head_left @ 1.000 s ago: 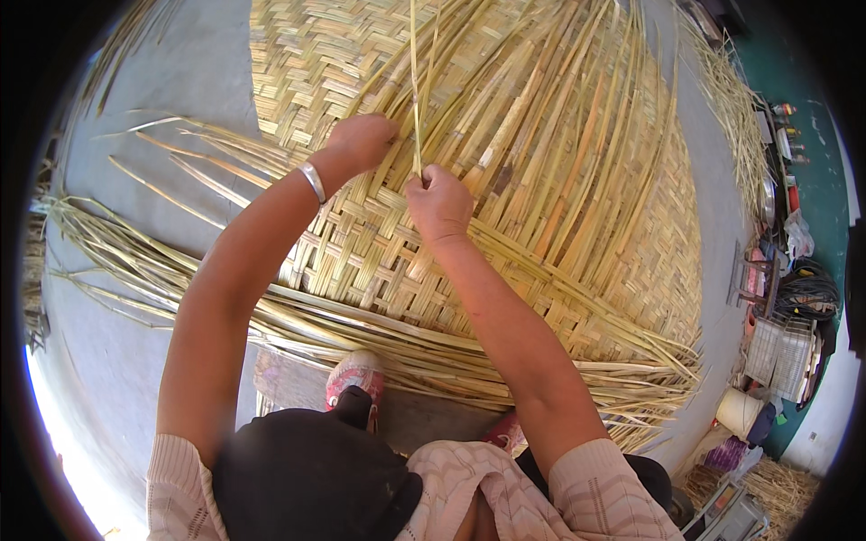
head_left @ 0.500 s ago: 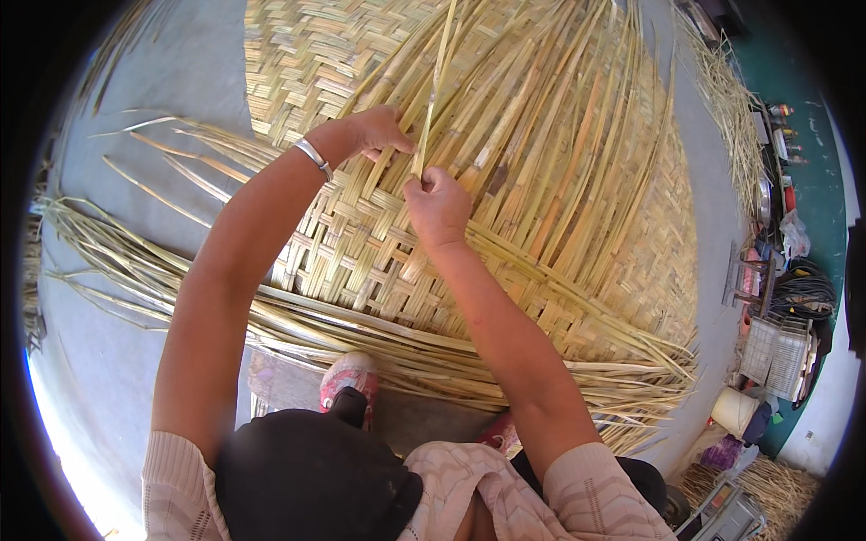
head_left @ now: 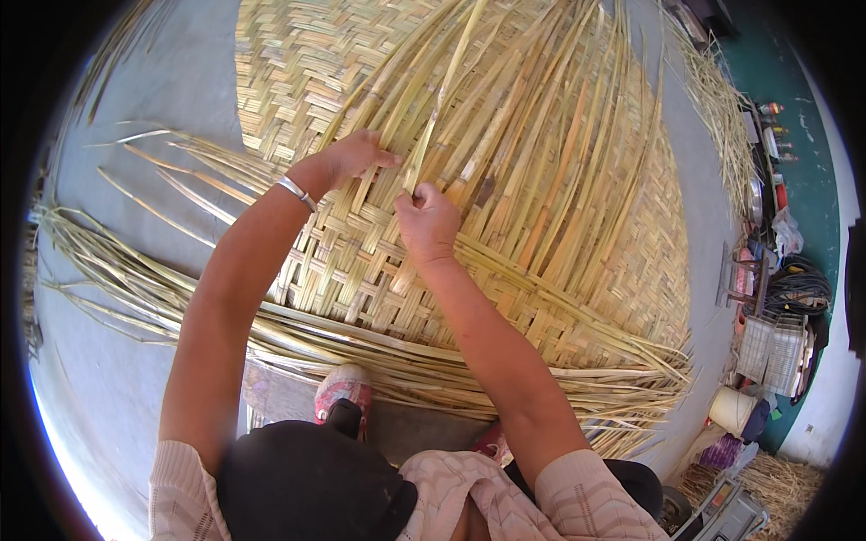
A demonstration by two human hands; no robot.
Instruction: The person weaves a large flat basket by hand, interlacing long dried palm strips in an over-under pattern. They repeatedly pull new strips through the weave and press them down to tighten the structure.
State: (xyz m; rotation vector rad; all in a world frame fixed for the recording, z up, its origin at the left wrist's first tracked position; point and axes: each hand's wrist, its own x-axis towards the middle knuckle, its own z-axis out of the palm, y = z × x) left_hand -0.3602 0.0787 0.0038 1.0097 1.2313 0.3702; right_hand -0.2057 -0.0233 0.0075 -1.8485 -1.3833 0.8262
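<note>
Strip [head_left: 437, 113] leans farther right, pinched by the right hand [head_left: 428, 221] inside the near edge of the mat [head_left: 307, 63], we'd guess for control, with the left hand [head_left: 357, 158] partly curled beside it, any hold unclear.

So the pale strip [head_left: 448, 84] at the right hand [head_left: 427, 221] was pointing pretty much straight away a second ago, and now its far end has swung over to the right. Left hand [head_left: 361, 156] was curled up back then, now its fingers are stretched out, slightly further left than half a second ago.
</note>
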